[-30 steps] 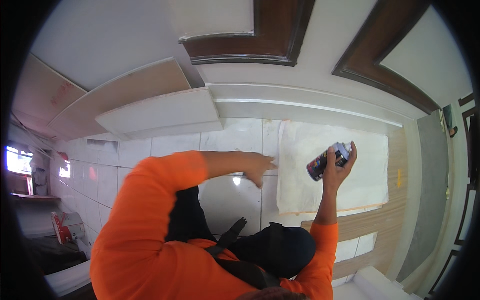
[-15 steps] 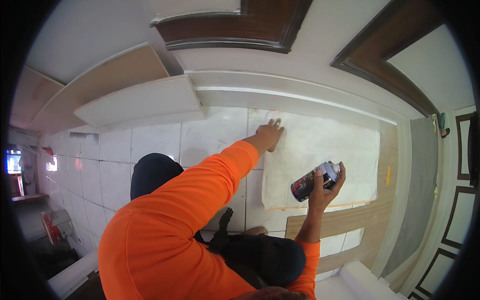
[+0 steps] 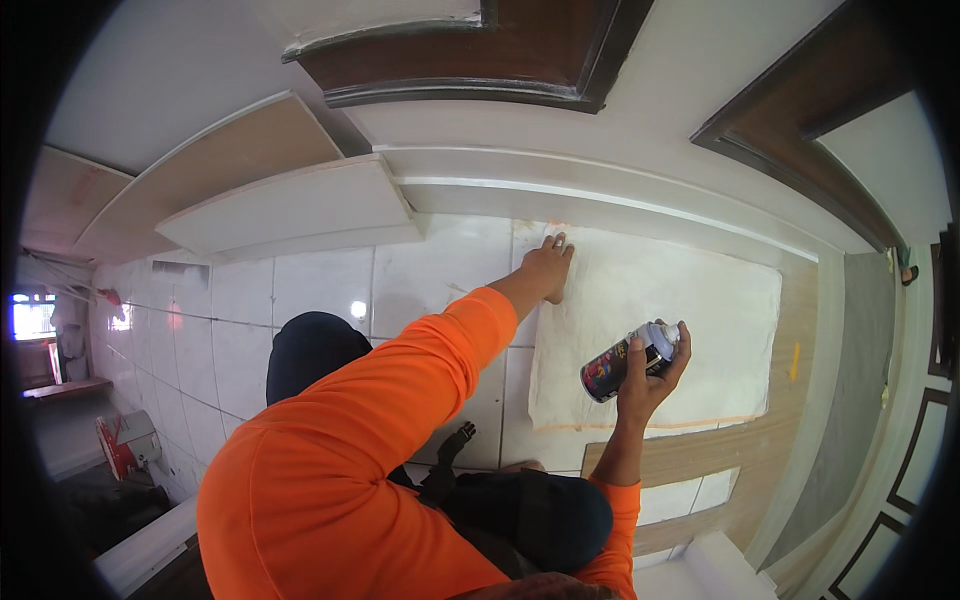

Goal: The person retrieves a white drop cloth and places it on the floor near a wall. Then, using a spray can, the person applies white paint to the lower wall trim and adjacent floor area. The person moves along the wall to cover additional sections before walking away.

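Observation:
A large white sheet [image 3: 690,290] lies flat on the tiled floor and partly over a wooden board. My left hand [image 3: 549,268] reaches across to the sheet's far left corner, its fingers stretched out and resting there. In my right hand [image 3: 650,382] is a dark spray paint can [image 3: 610,368] with a colourful label, held tilted above the sheet. The fingers wrap round the can, and the index finger is at its nozzle. I cannot make out any spray.
Wooden board [image 3: 800,350] shows right of and below the sheet. A long white ledge [image 3: 600,205] runs along the wall behind. Pale panels [image 3: 290,210] lean at the far left. A red and white bucket [image 3: 130,443] stands at the left, and a dark strap [image 3: 455,440] hangs near my knee.
My view has shifted slightly. My left hand stays at the sheet's corner, and my right hand still grips the spray can with almost no movement.

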The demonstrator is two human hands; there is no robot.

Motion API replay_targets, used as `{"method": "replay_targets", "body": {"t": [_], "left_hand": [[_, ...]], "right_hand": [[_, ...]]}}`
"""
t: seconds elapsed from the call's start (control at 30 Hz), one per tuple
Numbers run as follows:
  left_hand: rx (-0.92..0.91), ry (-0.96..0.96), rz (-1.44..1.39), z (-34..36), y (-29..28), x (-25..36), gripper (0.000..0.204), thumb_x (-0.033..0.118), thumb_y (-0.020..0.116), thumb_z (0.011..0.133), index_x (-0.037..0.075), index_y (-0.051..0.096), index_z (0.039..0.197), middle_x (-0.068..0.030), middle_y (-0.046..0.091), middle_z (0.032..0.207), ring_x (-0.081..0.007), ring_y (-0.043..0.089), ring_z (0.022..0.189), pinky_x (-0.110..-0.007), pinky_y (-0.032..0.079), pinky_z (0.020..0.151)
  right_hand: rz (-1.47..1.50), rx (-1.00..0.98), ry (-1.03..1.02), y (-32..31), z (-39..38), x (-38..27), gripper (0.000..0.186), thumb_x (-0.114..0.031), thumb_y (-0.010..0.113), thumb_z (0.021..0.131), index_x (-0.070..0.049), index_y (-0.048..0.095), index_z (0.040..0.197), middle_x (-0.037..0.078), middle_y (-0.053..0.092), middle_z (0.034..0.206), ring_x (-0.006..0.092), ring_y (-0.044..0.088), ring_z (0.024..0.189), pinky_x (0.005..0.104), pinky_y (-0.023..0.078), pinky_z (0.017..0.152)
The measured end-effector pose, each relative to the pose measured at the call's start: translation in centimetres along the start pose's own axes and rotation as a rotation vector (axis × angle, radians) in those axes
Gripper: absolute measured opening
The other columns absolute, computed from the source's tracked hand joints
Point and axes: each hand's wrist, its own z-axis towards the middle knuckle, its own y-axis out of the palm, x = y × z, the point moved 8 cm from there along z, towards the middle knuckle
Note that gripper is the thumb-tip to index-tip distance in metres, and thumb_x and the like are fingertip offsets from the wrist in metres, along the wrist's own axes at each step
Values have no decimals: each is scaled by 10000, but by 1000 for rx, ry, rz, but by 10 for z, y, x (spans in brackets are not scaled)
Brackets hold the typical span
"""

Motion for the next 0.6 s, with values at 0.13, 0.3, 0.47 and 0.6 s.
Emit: {"method": "replay_targets", "body": {"t": [0.13,0.3,0.47,0.6], "left_hand": [[5,-47,9,2,-1,-4,1063,231,750,749,11,188,1624,-268,125,1694,-385,229,1555,-416,444,1151],[-3,-127,-19,3,0,-13,1056,228,744,751,-2,190,1620,-268,153,1688,-387,265,1535,-408,443,1150],[-28,-187,-84,-4,-9,-23,1014,177,701,779,-7,170,1624,-252,143,1694,-378,312,1511,-402,459,1134],[-48,-234,-128,-14,-11,-44,1003,170,688,798,-16,150,1624,-216,128,1709,-365,362,1478,-395,472,1121]], "right_hand": [[10,-8,-4,4,1,6,682,-76,749,905,-17,411,1495,199,566,1371,250,580,1201,385,480,1036],[19,-9,19,7,1,4,685,-59,749,900,-21,413,1496,194,566,1372,247,583,1202,378,492,1026],[8,-9,49,5,3,10,684,-49,754,888,-37,429,1490,178,569,1364,233,586,1191,364,500,1013],[-12,-1,102,6,1,18,677,-62,762,876,-37,448,1475,165,574,1348,222,584,1183,354,498,1009]]}}
